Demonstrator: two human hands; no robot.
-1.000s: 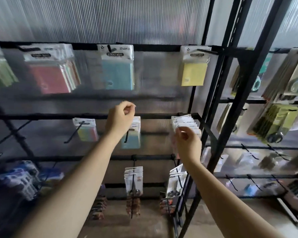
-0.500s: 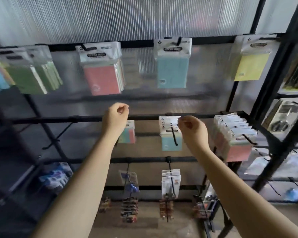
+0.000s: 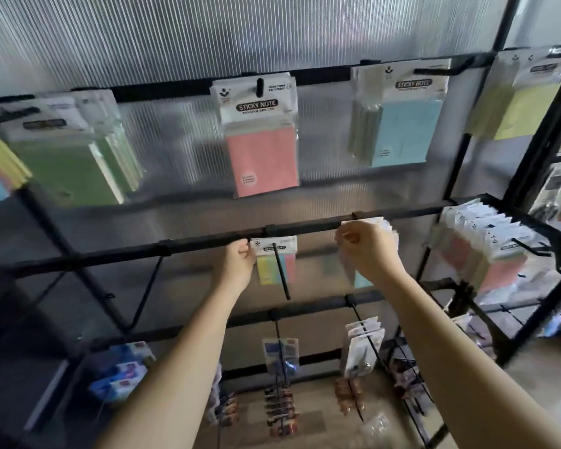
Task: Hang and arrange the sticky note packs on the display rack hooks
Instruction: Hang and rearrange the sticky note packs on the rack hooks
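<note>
Sticky note packs [image 3: 368,251] gripped by right hand [image 3: 366,251] at middle rail [image 3: 305,229].

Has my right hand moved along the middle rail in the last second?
Yes. The right hand left the thick stack of packs at the rail's right end and now grips the next stack leftward, under the middle rail.

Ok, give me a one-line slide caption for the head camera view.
Left hand at a multicolour pack, right hand gripping packs on the rack's middle rail.
</note>
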